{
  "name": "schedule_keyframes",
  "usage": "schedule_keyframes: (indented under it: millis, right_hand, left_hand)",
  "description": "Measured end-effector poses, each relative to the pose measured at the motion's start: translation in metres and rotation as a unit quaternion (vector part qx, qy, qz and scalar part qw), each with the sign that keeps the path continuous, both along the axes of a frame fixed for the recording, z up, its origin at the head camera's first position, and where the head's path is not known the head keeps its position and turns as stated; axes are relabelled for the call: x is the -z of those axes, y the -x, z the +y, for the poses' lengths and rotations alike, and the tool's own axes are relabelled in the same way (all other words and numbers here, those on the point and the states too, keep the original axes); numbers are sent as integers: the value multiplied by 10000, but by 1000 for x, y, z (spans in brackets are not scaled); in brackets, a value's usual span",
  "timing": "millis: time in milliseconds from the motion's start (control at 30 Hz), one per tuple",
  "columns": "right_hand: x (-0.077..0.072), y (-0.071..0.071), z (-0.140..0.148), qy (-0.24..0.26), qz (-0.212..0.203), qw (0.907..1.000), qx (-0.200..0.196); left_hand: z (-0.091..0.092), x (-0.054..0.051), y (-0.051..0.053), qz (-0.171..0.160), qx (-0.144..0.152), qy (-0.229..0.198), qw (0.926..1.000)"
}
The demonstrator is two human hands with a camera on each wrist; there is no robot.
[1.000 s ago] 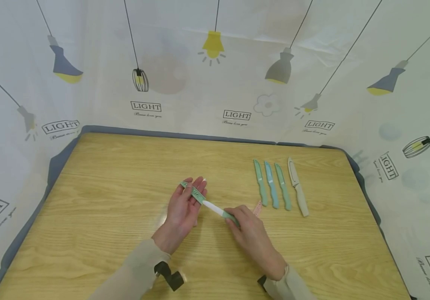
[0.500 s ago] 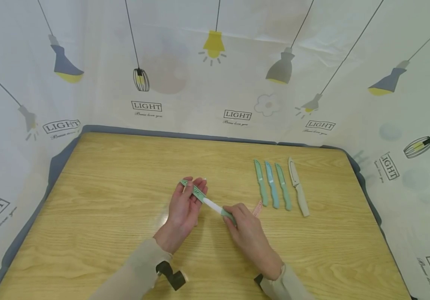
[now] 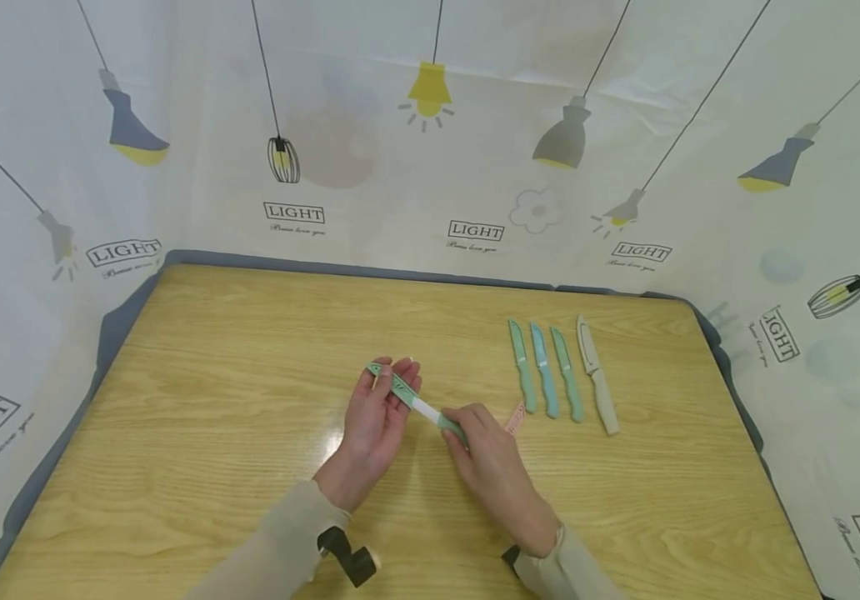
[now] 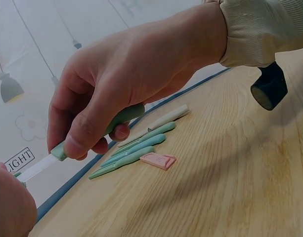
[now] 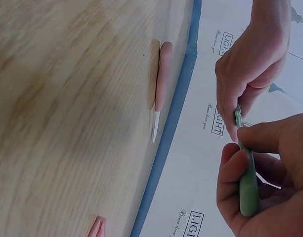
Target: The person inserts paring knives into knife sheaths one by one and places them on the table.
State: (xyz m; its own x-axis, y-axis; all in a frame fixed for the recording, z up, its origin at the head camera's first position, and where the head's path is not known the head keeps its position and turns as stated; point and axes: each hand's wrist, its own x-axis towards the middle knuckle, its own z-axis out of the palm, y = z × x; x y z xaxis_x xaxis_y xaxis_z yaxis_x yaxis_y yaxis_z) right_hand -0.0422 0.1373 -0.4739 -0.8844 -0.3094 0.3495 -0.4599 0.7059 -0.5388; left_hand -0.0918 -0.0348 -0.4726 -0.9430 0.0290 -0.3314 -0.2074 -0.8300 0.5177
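Note:
My left hand [image 3: 373, 425], palm up, pinches a green knife sheath [image 3: 403, 389] between thumb and fingers. My right hand [image 3: 493, 462] grips the green handle [image 5: 248, 190] of a small knife. Its white blade [image 3: 426, 410] sits partly inside the sheath, with a short length bare between the two hands. In the left wrist view, the bare blade [image 4: 38, 169] stretches from the right hand's fingers towards the left hand. A pink-handled knife [image 5: 163, 76] with a bare pale blade lies on the table in the right wrist view; the left hand mostly hides it from the head camera.
To the right lie two green sheathed knives [image 3: 522, 367] [image 3: 567, 372], a blue one [image 3: 544, 371] and a larger cream one [image 3: 597, 375], side by side. A pink sheath [image 3: 516, 419] rests just beyond the right hand. Printed cloth surrounds the wooden table [image 3: 250, 375].
The blade has slid further into the green sheath, so less of it shows. My right hand has moved slightly left, and my left hand slightly right, closing the distance between them.

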Motion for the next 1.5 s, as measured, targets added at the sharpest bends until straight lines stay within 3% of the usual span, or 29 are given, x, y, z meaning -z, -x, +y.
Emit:
schedule_keyframes:
  millis: [400,700,1000,1333,1500]
  right_hand:
    - [-1,1,-4,4,-150,9998,155]
    - [-3,4,-6,69,13,9999,153]
    - [-3,7,-9,4,150,9996,235]
    - [0,9,-15,60,29,9993,364]
    - [0,11,-15,-65,-150,9992,356]
  left_hand:
    - [3,-4,0,-185,-102,-51,9998]
    - [13,-6,-4,-142,23,-34,9999]
    - [22,0,-8,-77,-21,-106,9999]
    - [26,2,-6,-197,-160,-148,9996]
    - [21,3,-5,-261,10,30,9997]
